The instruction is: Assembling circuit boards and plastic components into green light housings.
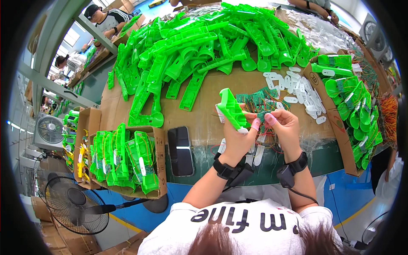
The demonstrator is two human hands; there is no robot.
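My left hand (240,140) is closed round a bright green plastic shell (230,107), which stands tilted up with its ribbed inside showing. A small white piece shows at the shell's lower end. The thumb and fingertips of my right hand (287,128) pinch a small green circuit board (261,115) with thin wires on it. My left thumb is close beside that board, and whether it touches cannot be made out. Just beyond my hands lies a cluster of wired circuit boards (255,100). White oblong plastic pieces (258,155) lie under my wrists.
A large heap of green shells (187,46) covers the far side of the cardboard-topped table (208,123). Loose white pieces (302,91) lie right of my hands. Cartons of wired shells (159,159) stand left and right. A phone (180,151) lies near the front edge, a fan (76,204) beyond.
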